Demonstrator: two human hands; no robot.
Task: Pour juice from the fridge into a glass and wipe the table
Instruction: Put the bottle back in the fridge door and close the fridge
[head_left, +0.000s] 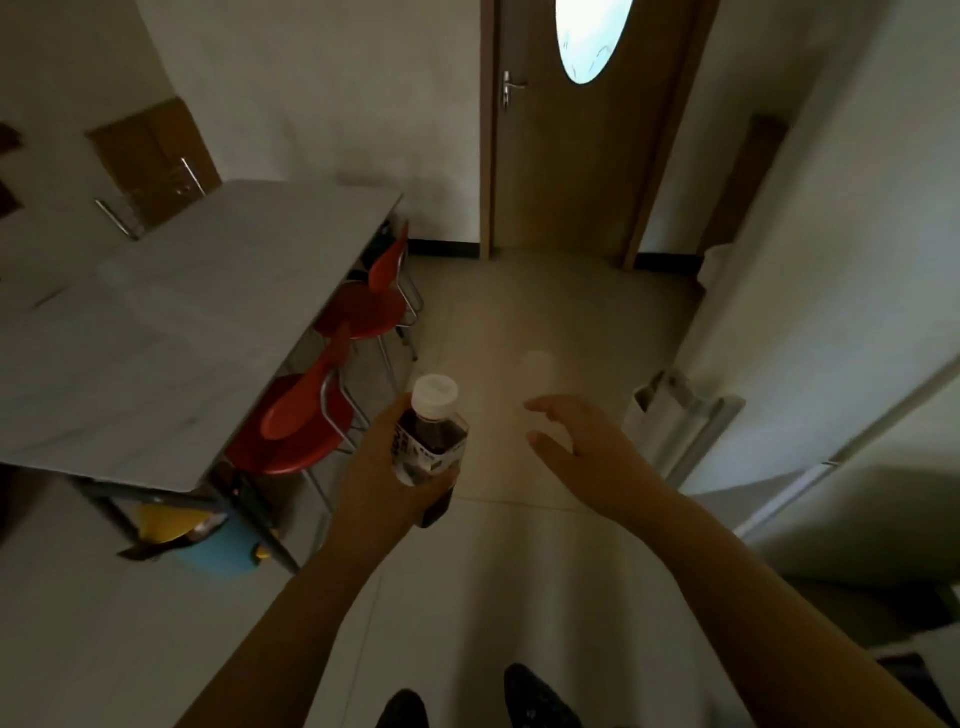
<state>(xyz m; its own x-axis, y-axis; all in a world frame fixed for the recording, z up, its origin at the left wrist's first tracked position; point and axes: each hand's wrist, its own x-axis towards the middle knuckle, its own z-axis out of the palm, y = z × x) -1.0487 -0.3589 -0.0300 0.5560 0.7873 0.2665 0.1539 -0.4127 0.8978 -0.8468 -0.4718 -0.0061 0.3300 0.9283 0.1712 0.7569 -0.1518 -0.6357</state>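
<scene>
The left hand (387, 467) grips the capped juice bottle (431, 434) upright; the right hand (582, 441) hangs open and empty beside it. The grey surface (208, 312) lies forward-left, nearer the left hand.

Two bare hands: the left hand (382, 467) and the right hand (582, 441). One clear plastic bottle of dark juice (428, 434) with a white cap. One pale grey rectangular table (171, 322). Two red moulded chairs (metal-legged), the nearer chair (298, 421) and the farther chair (371, 299). One brown wooden door (571, 156) with one oval window.
</scene>
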